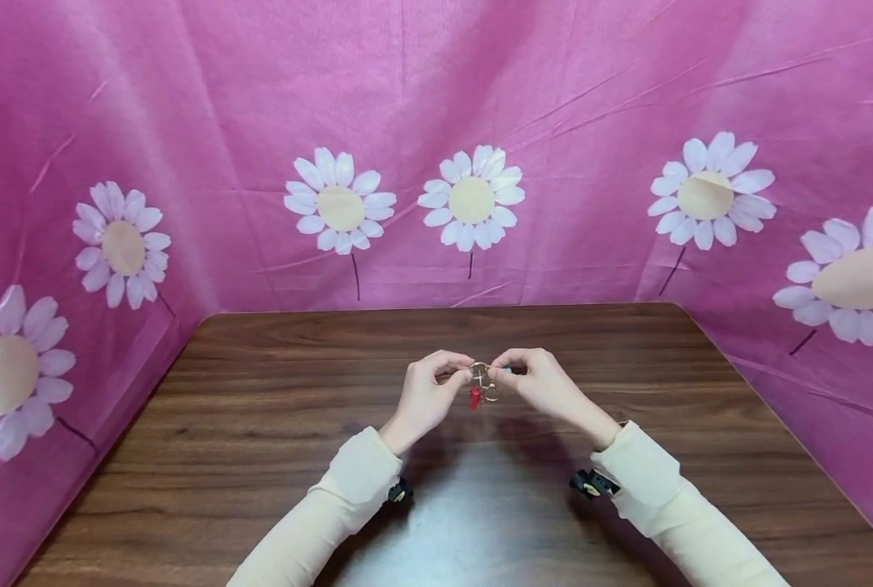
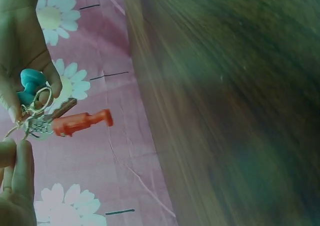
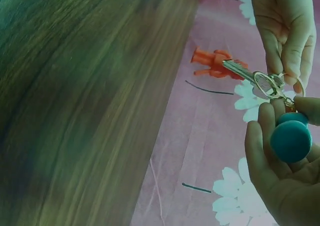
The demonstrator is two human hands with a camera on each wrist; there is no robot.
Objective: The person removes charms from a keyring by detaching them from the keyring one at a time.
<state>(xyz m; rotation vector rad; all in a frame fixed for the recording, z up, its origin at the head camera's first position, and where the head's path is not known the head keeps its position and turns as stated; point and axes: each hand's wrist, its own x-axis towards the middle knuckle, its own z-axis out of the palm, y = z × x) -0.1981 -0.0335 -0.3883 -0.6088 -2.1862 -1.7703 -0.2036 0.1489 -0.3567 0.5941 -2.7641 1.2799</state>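
Above the table, both hands pinch a gold key ring between thumb and fingers. My left hand grips the ring's left side, my right hand its right side. A red figure-shaped charm and a smaller ring hang below the key ring. In the right wrist view a metal key sticks out beside the red charm. A teal rounded charm lies against the curled fingers of the right hand; in the head view it is mostly hidden behind that hand.
The hands are over a brown wood-grain table with rounded far corners. A pink cloth with white daisies hangs behind it and along both sides. Black straps with devices are at the cuffs of the cream sleeves.
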